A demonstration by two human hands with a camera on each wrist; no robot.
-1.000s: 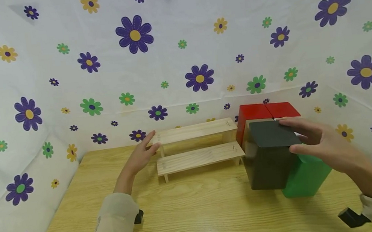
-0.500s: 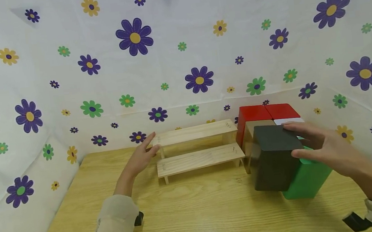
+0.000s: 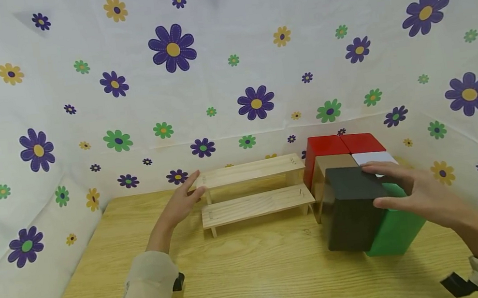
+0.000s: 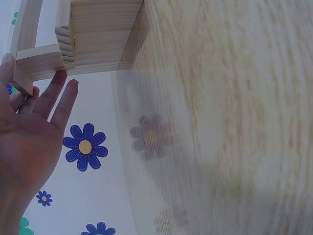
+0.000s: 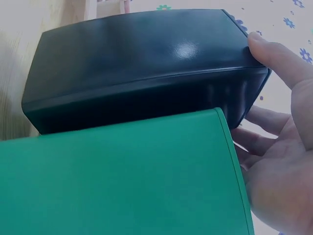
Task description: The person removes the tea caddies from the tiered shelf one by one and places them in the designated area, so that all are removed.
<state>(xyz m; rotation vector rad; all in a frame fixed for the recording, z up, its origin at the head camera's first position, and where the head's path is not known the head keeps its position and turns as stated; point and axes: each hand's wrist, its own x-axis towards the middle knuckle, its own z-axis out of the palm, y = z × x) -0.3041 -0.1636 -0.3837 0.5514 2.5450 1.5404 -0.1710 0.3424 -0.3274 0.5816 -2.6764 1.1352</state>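
Observation:
My left hand [image 3: 183, 198] holds the left end of a pale two-tier wooden stand [image 3: 258, 205]. In the left wrist view the thumb and fingers lie about the end of its upper plank [image 4: 41, 61]. My right hand [image 3: 418, 193] grips a tall black box [image 3: 353, 219] by its upper right edges, thumb on the near side and fingers behind. The black box stands upright against or very near a green box [image 3: 401, 234], which partly hides behind the hand. Behind the black box are a brown box [image 3: 332, 160] and a white-topped box [image 3: 373, 156].
Two red boxes [image 3: 323, 145] stand at the back of the group, right of the wooden stand. All of it is on a wood-grain table [image 3: 235, 275], with a flower-patterned white cloth [image 3: 214, 83] behind and at both sides.
The black box in my right hand has come down and slightly right, uncovering more of the brown and white-topped boxes. My left hand has stayed at the stand's end.

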